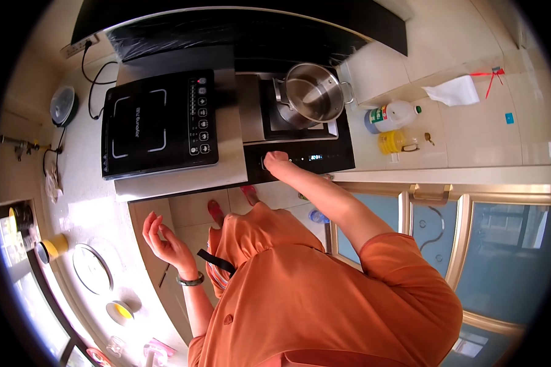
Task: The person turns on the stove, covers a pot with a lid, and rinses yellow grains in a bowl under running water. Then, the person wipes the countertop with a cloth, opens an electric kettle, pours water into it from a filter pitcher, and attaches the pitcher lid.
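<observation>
My right hand (pixel 277 164) is closed on a round stove knob (pixel 263 162), mostly hidden by the fingers, at the left part of the black control panel (pixel 333 160). A small display (pixel 315 158) glows to the right of that hand. Behind it, a steel pot (pixel 314 92) with two side handles stands on the gas burner, its inside visible from above. My left hand (pixel 165 240), with a dark bracelet at the wrist, hangs in the air before the counter, fingers loosely bent and apart, holding nothing.
A black induction cooker (pixel 156 122) lies left of the burner. Bottles (pixel 398 116) and a white cloth (pixel 453 90) are at the right. Along the left counter are a glass lid (pixel 92 269), a yellow-banded container (pixel 54 248) and a bowl (pixel 120 312). Glass-panelled doors (pixel 438 232) stand at the right.
</observation>
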`<state>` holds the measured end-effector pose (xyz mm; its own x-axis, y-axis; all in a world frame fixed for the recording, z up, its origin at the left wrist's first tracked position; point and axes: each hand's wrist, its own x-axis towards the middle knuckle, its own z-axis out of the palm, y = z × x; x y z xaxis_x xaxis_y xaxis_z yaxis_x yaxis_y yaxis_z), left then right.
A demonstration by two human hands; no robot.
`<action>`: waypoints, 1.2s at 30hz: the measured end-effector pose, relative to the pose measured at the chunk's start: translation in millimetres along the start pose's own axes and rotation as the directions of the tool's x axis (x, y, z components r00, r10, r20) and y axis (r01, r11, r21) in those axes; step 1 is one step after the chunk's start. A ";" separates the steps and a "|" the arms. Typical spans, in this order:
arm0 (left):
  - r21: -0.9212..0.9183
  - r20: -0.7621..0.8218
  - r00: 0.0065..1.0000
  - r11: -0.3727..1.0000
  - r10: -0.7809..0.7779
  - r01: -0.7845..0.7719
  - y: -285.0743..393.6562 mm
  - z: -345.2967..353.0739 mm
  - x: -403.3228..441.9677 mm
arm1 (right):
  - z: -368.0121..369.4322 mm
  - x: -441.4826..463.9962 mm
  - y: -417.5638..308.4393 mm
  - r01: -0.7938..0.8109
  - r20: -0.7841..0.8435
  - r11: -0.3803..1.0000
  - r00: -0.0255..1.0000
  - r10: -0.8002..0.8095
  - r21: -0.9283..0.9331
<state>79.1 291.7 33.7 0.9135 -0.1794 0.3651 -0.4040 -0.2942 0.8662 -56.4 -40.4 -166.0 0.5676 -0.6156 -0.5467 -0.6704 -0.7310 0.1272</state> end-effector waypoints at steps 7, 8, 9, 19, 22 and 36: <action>-0.028 0.071 0.995 0.997 0.067 -0.065 3.2 17.2 14.3 | 8.9 5.9 -1.9 -0.138 0.078 0.962 0.989 0.123 0.235; -0.029 0.076 0.995 0.997 0.070 -0.068 3.5 19.0 14.9 | -6.9 -5.1 -1.5 -0.060 0.085 0.991 0.995 0.050 0.117; -0.034 0.092 0.994 0.998 0.060 -0.057 3.6 19.8 14.5 | -15.5 -12.2 -1.2 0.022 0.100 1.000 0.995 -0.022 -0.002; -0.044 0.182 0.979 0.996 0.090 -0.083 16.5 39.6 18.1 | -24.5 -25.3 -0.7 0.136 0.029 0.990 0.990 -0.136 -0.028; -0.060 0.199 0.978 0.997 0.067 -0.056 21.7 45.6 18.9 | -31.0 -28.9 -4.9 0.056 0.039 0.998 0.998 -0.056 -0.001; -0.096 0.218 0.969 0.990 0.119 -0.100 38.8 57.6 14.3 | -26.6 -33.2 -7.6 0.037 -0.089 0.999 0.995 -0.038 -0.013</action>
<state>73.7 223.7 52.9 0.8262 -0.4132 0.3829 -0.4872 -0.1828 0.8540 -57.5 -22.2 -126.8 0.6331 -0.6112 -0.4749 -0.6426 -0.7571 0.1176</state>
